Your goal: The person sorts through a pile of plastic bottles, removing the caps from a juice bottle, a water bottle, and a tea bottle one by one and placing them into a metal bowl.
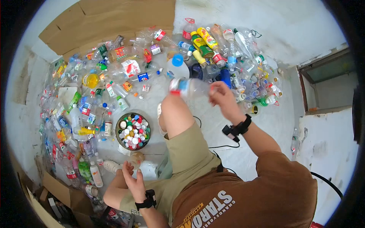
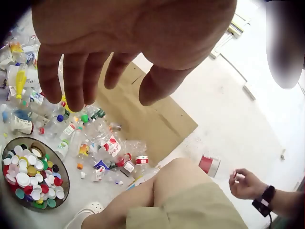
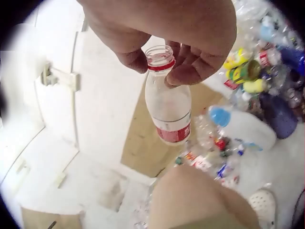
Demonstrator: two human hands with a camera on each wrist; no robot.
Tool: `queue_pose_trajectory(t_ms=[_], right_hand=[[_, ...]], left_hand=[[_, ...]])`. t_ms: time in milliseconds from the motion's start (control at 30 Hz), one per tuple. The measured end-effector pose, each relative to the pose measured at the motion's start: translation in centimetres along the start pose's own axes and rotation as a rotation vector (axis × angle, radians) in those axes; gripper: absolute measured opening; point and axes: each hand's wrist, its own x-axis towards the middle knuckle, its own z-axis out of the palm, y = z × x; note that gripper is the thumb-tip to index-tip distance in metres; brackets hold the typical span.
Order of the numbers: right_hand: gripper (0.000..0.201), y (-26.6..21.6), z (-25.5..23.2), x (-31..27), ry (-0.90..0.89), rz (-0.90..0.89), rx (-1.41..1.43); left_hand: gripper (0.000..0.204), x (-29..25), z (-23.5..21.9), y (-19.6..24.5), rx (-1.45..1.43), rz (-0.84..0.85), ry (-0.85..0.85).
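My right hand (image 1: 225,99) pinches a clear plastic bottle (image 1: 197,89) by its neck, above the bent knee. In the right wrist view the bottle (image 3: 169,107) has no cap, a red ring under its mouth and a red and white label near its base. Fingers and thumb sit on either side of that neck. My left hand (image 1: 135,184) hangs over the other leg with nothing in it, its fingers loosely spread. In the left wrist view the left hand (image 2: 133,38) fills the top, its fingers pointing down.
A round basin (image 1: 117,133) full of coloured bottle caps stands on the floor to the left. Heaped plastic bottles (image 1: 91,79) line the left and far walls. A large jug with a blue cap (image 1: 178,68) stands ahead. Cardboard boxes (image 1: 57,186) lie at lower left.
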Motion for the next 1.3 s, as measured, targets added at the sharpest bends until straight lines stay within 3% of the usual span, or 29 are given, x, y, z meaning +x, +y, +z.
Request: queue_pose_trajectory(t_ms=[133,200,333,433,567,667,767,933,1100,1300], right_hand=[[0.024,3.4,-7.6,2.2,0.427,0.098,0.093],[0.024,5.1,-11.0,2.9,0.556,0.162,0.158],[0.024,8.3,-14.3,4.9,0.649,0.167,0.176],[0.022,9.9,-14.9,5.9,0.591,0.200,0.063],[0.029,14.1,-13.5,8.1,0.466,0.189,-0.360],[0.046,20.9,-13.6,11.2,0.359,0.144,-0.702],[0.049,22.9,-11.3,13.7,0.323,0.173,-0.940],[0.051,23.9,-8.2,17.7,0.224,0.333,-1.160],[0.049,26.5,-7.5,20.9,0.198,0.332,-1.159],[0.044,27.9,-7.9,22.3,0.244,0.272,-1.157]], left_hand=[[0.053,0.5,0.1,-1.2,-0.001,-0.050,-0.094],[0.051,0.8,0.5,-2.2,0.006,-0.058,-0.128],[0.050,1.4,1.0,-1.5,0.041,-0.072,-0.193],[0.049,1.5,1.0,-1.7,0.053,-0.077,-0.212],[0.046,1.7,1.0,-2.4,0.061,-0.116,-0.215],[0.044,1.9,1.2,-2.3,0.078,-0.139,-0.228],[0.043,1.8,1.0,-1.8,0.119,-0.171,-0.239],[0.041,2.3,0.3,-1.4,0.181,-0.229,-0.241],[0.039,2.5,0.3,-2.7,0.159,-0.299,-0.205],[0.041,4.1,1.3,-1.6,0.188,-0.373,-0.305]])
